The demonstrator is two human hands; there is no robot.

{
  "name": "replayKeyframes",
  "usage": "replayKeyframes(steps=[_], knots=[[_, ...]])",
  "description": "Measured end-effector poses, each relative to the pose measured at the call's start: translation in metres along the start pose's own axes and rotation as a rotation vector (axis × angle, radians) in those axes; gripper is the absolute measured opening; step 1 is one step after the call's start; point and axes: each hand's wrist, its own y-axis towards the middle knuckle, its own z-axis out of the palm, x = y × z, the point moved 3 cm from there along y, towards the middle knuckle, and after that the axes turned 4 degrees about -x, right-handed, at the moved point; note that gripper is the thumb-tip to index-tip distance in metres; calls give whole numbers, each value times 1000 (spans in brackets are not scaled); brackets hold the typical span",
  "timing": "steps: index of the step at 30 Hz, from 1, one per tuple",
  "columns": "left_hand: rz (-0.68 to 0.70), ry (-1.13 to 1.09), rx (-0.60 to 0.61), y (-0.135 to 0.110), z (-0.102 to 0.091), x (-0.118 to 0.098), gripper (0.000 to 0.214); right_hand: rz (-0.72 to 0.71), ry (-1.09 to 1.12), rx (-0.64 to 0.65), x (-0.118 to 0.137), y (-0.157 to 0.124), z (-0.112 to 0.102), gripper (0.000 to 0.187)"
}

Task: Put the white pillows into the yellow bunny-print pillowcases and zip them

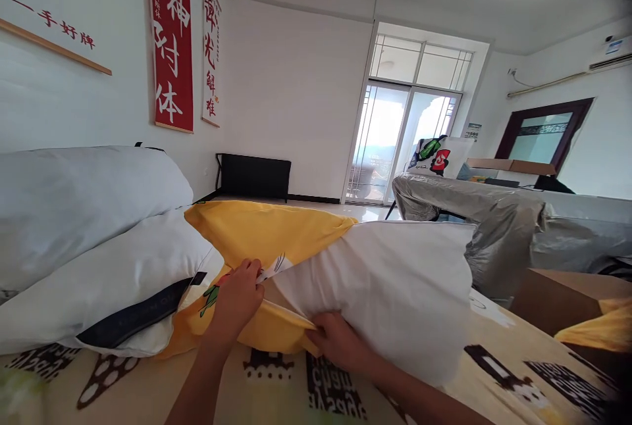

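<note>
A yellow pillowcase (276, 224) with a printed pattern covers the left part of a white pillow (395, 280), which lies on a cream patterned bedsheet (276, 399). My left hand (241, 293) is closed on the upper layer of the pillowcase near its opening. The lower edge of that opening is pinched in my right hand (336, 339), whose fingers are partly hidden by the fabric and lie against the pillow. The right part of the pillow sticks out of the case.
Two white pillows (89, 208) are stacked at the left, the lower one with a dark band. To the right stand a cardboard box (563, 300) with yellow fabric over it and a plastic-covered table (444, 195). A black folded frame (254, 177) leans by the far wall.
</note>
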Motion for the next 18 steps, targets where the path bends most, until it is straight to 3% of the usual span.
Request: replayKeyframes(steps=[6, 10, 15, 18], knots=[[49, -24, 51, -3, 0, -5, 15, 13, 303, 36, 20, -2, -33, 9], [79, -6, 81, -6, -4, -10, 15, -45, 150, 103, 42, -9, -47, 12], [140, -59, 141, -10, -10, -12, 16, -126, -108, 72, 61, -9, -45, 5], [158, -79, 163, -9, -9, -9, 16, -194, -204, 11, 66, -2, -42, 16]])
